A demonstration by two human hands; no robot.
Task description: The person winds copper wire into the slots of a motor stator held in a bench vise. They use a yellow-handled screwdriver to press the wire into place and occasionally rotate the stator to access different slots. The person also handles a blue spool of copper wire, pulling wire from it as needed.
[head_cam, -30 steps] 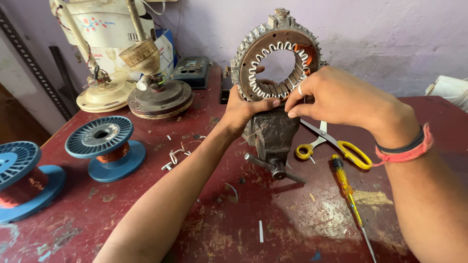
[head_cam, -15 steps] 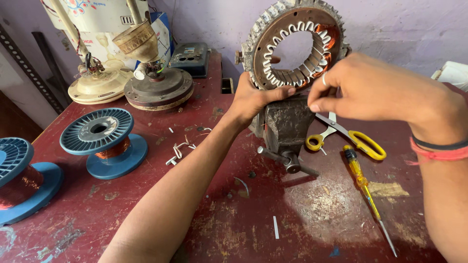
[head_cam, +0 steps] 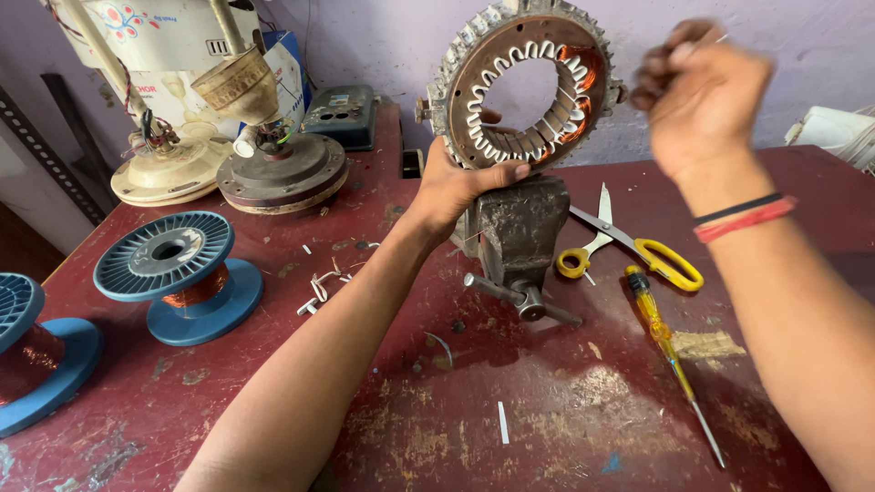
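Observation:
A round motor stator (head_cam: 456,87) with copper windings and white slot liners stands upright, clamped in a grey bench vise (head_cam: 515,228) on a dark red table (head_cam: 565,401). My left hand (head_cam: 456,187) grips the stator's lower left rim, thumb lying along its inner edge. My right hand (head_cam: 706,100) is raised to the right of the stator and clear of it. It is blurred, with the fingers pinched together. A tiny pale tip shows at the fingertips, and I cannot tell what it is. Black and red bands circle the right wrist.
Yellow-handled scissors (head_cam: 656,255) and a yellow screwdriver (head_cam: 661,333) lie right of the vise. Two blue spools of copper wire (head_cam: 173,260) (head_cam: 27,351) stand at the left. Fan motor parts (head_cam: 283,173) (head_cam: 169,178) and a blue-grey box (head_cam: 342,114) are at the back. White scraps (head_cam: 319,287) dot the table.
My right hand left the stator's right rim and swung up and to the right. My left hand stayed on the lower rim. The view has drawn closer to the stator.

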